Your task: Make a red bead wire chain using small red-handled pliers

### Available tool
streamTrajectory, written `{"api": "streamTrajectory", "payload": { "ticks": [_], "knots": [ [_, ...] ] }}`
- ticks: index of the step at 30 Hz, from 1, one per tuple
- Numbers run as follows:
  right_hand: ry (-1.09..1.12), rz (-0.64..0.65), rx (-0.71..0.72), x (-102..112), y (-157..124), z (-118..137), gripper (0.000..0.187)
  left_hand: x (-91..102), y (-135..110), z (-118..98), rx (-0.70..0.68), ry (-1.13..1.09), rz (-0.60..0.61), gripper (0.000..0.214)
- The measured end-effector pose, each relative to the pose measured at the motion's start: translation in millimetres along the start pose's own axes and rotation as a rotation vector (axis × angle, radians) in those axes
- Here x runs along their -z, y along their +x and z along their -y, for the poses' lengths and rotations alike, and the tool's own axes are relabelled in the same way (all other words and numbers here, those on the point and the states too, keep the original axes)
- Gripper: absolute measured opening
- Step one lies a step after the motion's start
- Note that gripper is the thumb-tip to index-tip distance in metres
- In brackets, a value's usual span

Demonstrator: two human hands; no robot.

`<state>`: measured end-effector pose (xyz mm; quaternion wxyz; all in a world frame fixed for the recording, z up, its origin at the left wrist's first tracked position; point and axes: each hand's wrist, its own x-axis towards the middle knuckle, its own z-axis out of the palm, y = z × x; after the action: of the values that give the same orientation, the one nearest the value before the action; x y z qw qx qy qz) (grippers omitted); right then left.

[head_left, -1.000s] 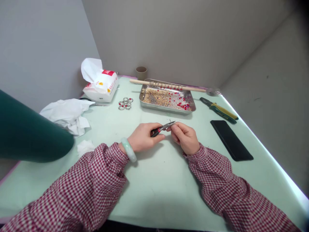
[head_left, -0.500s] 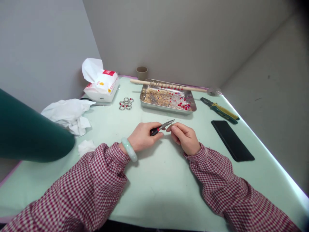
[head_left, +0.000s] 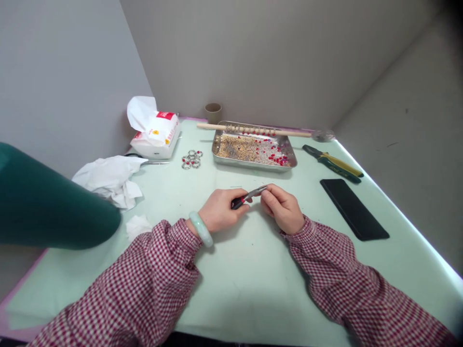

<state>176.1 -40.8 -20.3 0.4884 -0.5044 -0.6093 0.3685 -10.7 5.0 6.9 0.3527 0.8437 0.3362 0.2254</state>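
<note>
My left hand (head_left: 219, 211), with a pale green bangle (head_left: 201, 229) at its wrist, is closed around small black-handled needle-nose pliers (head_left: 237, 203). The metal jaws point right and reach the fingertips of my right hand (head_left: 284, 209). Thumb and forefinger of that hand are pinched together at the plier tips; whatever small piece they hold is hidden. Beyond the hands stands a metal tray (head_left: 253, 166) of gold, clear and red beads. A wooden stick (head_left: 295, 133) strung with beaded rings lies across it. Several silver rings with red beads (head_left: 191, 160) lie left of the tray.
To the right lie yellow-and-green pliers (head_left: 334, 164) and a black phone-like slab (head_left: 354, 209). A large dark green cylinder (head_left: 58, 202) leans in at left, near crumpled tissues (head_left: 110, 180). At the back are a tissue pack (head_left: 159, 135) and a small cup (head_left: 213, 113).
The plier jaws have come to my right fingertips, where a tiny gold-coloured piece showed before. The whole view has shifted slightly.
</note>
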Motion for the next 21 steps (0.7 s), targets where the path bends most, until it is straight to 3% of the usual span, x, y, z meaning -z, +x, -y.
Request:
{"api": "streamTrajectory", "payload": {
  "ticks": [9, 13, 21],
  "knots": [
    [0.403, 0.116, -0.166, 4.3, 1.9, -0.9, 0.026, 0.1, 1.6, -0.1, 0.011, -0.099, 0.087, 0.018],
    [0.572, 0.173, -0.291, 4.2, 1.8, 7.4, 0.023, -2.5, 0.8, -1.0, -0.007, -0.074, 0.051, 0.019],
    [0.649, 0.434, -0.438, 19.5, 1.5, 7.7, 0.025, -3.3, -0.5, -0.3, -0.114, -0.074, 0.075, 0.021]
  ]
}}
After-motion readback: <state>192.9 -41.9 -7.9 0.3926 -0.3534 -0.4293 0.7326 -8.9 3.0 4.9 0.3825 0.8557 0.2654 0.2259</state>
